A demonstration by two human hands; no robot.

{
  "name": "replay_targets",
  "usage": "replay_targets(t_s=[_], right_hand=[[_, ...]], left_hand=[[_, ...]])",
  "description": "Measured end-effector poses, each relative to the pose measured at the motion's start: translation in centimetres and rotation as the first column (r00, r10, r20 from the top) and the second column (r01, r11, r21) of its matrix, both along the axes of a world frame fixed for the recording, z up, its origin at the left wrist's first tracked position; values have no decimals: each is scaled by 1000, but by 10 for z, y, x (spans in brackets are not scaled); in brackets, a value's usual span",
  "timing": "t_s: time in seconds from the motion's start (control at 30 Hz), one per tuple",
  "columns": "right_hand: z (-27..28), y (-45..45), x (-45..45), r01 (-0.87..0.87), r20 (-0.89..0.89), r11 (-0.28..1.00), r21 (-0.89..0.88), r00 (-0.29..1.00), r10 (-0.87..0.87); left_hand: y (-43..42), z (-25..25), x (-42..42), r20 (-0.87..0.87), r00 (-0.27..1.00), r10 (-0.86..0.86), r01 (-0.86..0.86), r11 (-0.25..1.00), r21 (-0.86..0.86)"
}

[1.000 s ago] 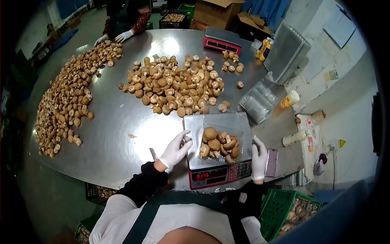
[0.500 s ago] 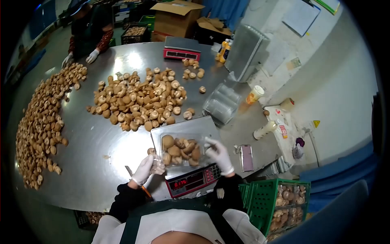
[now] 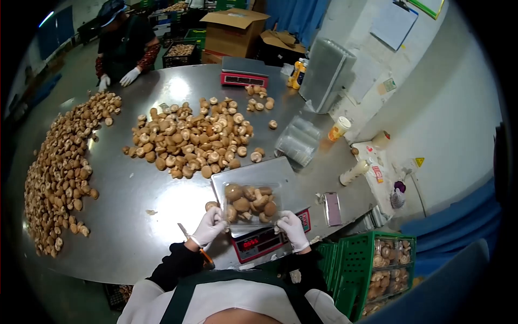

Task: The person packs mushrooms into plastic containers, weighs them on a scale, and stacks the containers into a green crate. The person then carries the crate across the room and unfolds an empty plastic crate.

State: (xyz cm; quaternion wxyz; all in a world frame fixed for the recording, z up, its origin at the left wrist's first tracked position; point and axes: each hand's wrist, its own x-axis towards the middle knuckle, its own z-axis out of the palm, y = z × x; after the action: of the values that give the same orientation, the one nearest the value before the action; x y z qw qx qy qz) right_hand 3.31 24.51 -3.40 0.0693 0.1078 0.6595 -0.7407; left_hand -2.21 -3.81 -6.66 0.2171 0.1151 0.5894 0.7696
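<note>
A clear plastic tray (image 3: 230, 217) filled with brown mushrooms (image 3: 242, 204) is at the pan of a red digital scale (image 3: 245, 255), touching or just above it; I cannot tell which. White gloves cover both hands. At the tray's near left corner, my left hand (image 3: 209, 228) is closed on the rim. My right hand (image 3: 292, 231) pinches the near right corner, partly in front of the scale's keypad. One loose mushroom (image 3: 211, 206) lies beside the pan. A knife (image 3: 183, 230) is on the table near my left wrist.
Mushroom heaps (image 3: 186, 137) cover the middle and left of the metal table (image 3: 116, 216). Stacked clear trays (image 3: 297, 141), a phone (image 3: 332, 209) and a cup (image 3: 339, 128) stand right. Green crates (image 3: 353, 270) hold packed mushrooms. A gloved co-worker (image 3: 127, 46) and a second scale (image 3: 244, 73) are at the far side.
My right hand has come down from beside the tray to its near right corner and closed there. My left hand grips the left corner. The red scale reading has changed.
</note>
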Motion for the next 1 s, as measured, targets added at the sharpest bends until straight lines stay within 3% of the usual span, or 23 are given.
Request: replay_targets(t_s=[0.07,0.13,0.17,0.2,0.27,0.3,0.33,0.4,0.43,0.47,0.5,0.53,0.57,0.6,0.63,0.67,0.7,0.73,0.8,0.83,0.9,0.93,1.0], right_hand=[[-3,-16,10,85,-184,992,92,981,-67],[-16,-19,17,172,-419,938,302,907,-31],[15,-28,24,207,-366,815,541,931,7],[14,-29,24,258,-413,715,650,910,47],[17,-31,26,379,-638,704,601,758,137],[27,-35,26,453,-688,639,621,706,168],[23,-37,27,470,-691,627,621,705,157],[18,-35,39,454,-682,798,397,728,-75],[36,-42,50,367,-592,904,221,787,-175],[60,-53,60,322,-492,947,15,827,-273],[75,-61,67,303,-521,953,6,814,-256],[81,-65,72,271,-548,963,-3,805,-228],[74,-65,86,146,-349,989,-37,925,-150],[62,-62,102,19,-144,992,-126,989,-37],[33,-49,115,87,-245,995,-57,965,-98],[40,-48,122,213,-327,951,-225,903,-280],[50,-49,129,293,-398,877,-382,804,-442],[82,-44,141,390,-421,807,-443,704,-572],[101,-4,192,657,-340,666,-354,573,-746],[110,18,221,754,-384,593,-284,477,-790],[141,47,265,933,-524,241,-269,68,-849],[151,61,300,960,-498,105,-261,-41,-866],[141,100,372,901,-618,-386,-198,-420,-664]], left_hand=[[-10,-1,-1,-151,986,-74,61,994,-89],[-24,31,3,-103,970,-219,206,971,-121],[-29,54,3,-269,912,-310,199,907,-371],[-24,52,1,-529,809,-255,53,929,-368],[-27,53,0,-563,771,-298,-62,845,-531],[-25,51,-3,-729,631,-264,-157,877,-454],[-26,51,-4,-734,621,-274,-142,882,-449],[-22,53,-2,-622,754,-210,11,952,-307],[-16,47,2,-474,860,-189,80,967,-241],[-2,60,5,-217,927,-307,315,949,2],[12,69,8,45,866,-498,471,842,265],[34,-17,16,216,836,-504,363,805,469],[32,-25,25,-237,813,-532,547,837,-3],[32,-16,31,-618,515,-594,392,805,-447],[40,6,41,-347,634,-692,620,722,-308],[48,39,50,-374,620,-690,669,714,-206],[56,71,58,-398,605,-689,717,690,-105],[66,73,56,-434,477,-765,768,602,-217],[69,75,57,-326,492,-807,808,563,-176],[70,71,53,-371,521,-769,757,617,-217],[70,58,48,-236,656,-717,708,693,-139],[70,54,43,-183,708,-683,675,729,-113],[76,50,35,-176,741,-649,649,758,-65]])
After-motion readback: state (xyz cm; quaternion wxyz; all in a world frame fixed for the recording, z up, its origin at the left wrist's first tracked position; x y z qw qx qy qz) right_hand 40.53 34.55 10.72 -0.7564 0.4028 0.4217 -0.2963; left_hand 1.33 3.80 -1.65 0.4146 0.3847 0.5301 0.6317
